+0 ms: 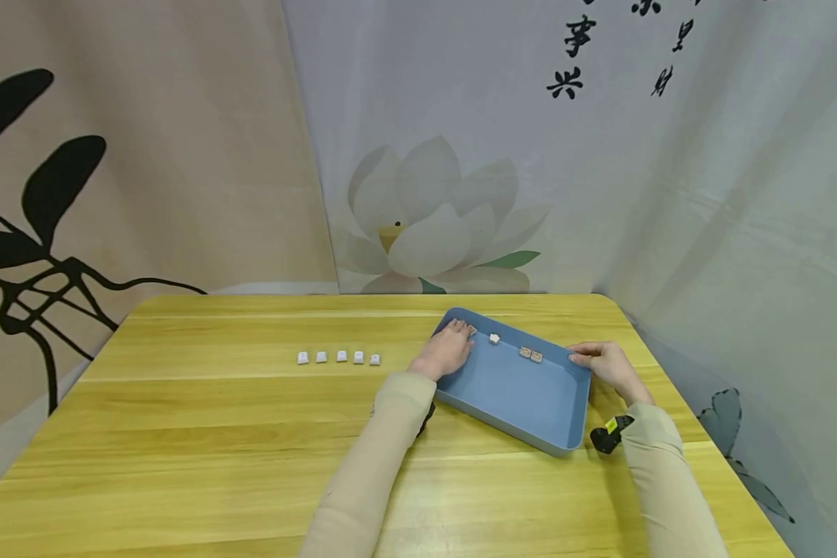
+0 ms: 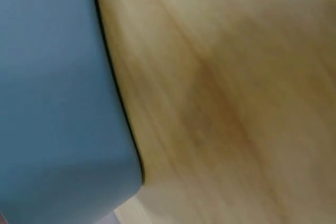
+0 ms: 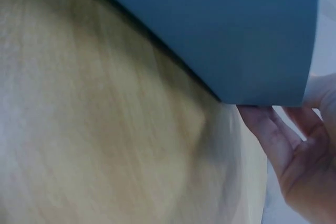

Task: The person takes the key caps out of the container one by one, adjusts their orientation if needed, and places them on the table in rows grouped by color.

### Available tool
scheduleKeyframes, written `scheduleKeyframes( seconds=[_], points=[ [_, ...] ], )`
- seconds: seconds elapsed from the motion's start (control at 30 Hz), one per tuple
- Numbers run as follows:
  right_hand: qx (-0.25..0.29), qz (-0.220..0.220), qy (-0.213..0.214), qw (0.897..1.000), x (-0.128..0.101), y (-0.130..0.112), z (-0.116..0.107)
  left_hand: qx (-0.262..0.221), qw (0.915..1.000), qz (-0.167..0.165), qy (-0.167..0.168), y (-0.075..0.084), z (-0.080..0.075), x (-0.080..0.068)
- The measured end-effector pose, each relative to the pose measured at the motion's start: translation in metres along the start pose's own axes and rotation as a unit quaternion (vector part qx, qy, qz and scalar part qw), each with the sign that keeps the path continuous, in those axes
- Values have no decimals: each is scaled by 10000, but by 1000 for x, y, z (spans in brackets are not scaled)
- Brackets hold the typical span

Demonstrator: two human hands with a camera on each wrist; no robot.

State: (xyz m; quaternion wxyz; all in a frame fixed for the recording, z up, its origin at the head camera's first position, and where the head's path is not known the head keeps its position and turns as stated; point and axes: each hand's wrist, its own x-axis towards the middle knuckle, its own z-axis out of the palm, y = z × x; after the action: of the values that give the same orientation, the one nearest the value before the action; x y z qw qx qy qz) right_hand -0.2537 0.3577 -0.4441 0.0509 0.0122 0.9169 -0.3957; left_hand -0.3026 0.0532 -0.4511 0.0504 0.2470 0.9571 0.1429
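Looking down, the head view alone shows both hands at the blue tray (image 1: 530,391): the left hand (image 1: 448,350) reaches into its far left corner, fingers over a small tile (image 1: 471,330), grip unclear; the right hand (image 1: 605,363) holds the right rim. The wrist views show only the smooth plastic wall and grained wooden table (image 1: 216,434). Three more tiles (image 1: 530,354) lie inside; five white ones (image 1: 338,357) sit in a row on the table.

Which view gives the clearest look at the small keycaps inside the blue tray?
The head view. It shows the keycaps along the far side of the blue tray, near the left hand. Both wrist views show only the tray's blurred outer wall and tabletop, with no keycaps.
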Motion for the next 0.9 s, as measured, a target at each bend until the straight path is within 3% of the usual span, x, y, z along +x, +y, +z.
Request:
scheduleKeyframes(
  seconds=[0.13,0.37,0.9],
  points=[
    [-21,-51,1,10000,-1,-1,-1,370,9985,212,336,0,1,-1],
    [0,-30,-17,10000,-2,-3,-1,999,9887,500,996,-4,6,-1],
    [14,12,-17,10000,-1,-2,0,1019,9858,622,1177,-2,4,-5]
  ],
)
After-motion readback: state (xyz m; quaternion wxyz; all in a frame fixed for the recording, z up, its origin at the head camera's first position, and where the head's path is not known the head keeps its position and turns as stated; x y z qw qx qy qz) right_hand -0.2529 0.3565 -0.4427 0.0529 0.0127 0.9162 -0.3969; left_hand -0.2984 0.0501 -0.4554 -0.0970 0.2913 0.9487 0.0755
